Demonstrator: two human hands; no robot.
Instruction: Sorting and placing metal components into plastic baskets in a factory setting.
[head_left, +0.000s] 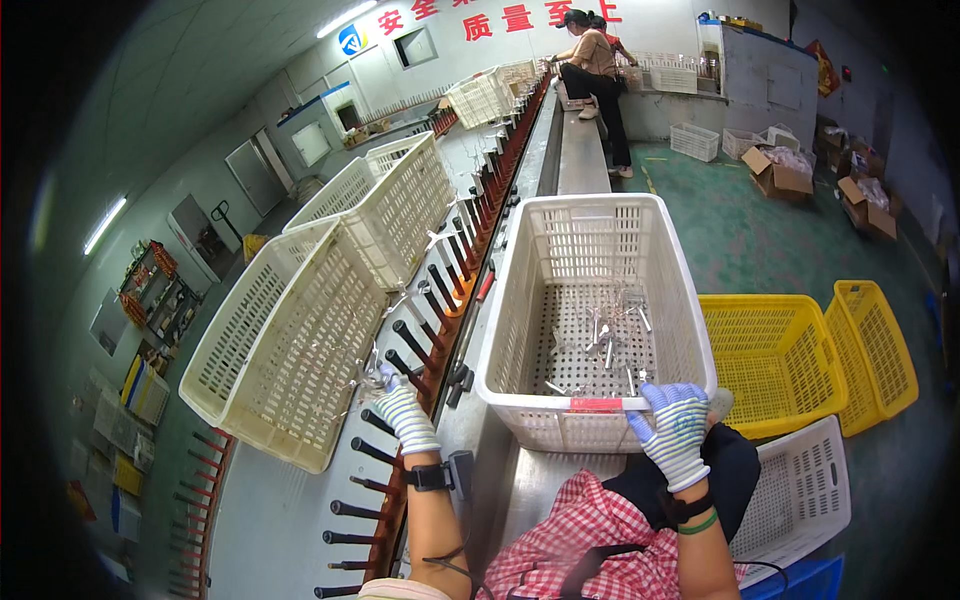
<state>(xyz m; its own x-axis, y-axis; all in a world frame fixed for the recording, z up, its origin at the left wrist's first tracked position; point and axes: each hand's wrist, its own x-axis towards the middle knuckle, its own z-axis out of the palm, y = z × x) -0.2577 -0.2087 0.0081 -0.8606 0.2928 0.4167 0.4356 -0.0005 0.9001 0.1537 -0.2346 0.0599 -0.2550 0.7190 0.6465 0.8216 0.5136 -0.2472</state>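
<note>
My left hand (402,412), in a striped white-and-blue knit glove, reaches over the row of upright black-tipped pegs (440,288). Its fingers are closed around small shiny metal parts (372,374) beside the near left basket; their exact shape is hard to make out. My right hand (674,432), gloved alike, grips the near rim of a white plastic basket (520,402), close to its right corner. Inside that basket several small silver metal parts (606,338) with stems lie loose on the perforated floor.
Two more white baskets, a near one (262,400) and a farther one (405,205), stand left of the peg row. Yellow baskets (775,345) sit on the green floor at right. Two people (592,70) work at the line's far end. Open cartons (778,172) stand at far right.
</note>
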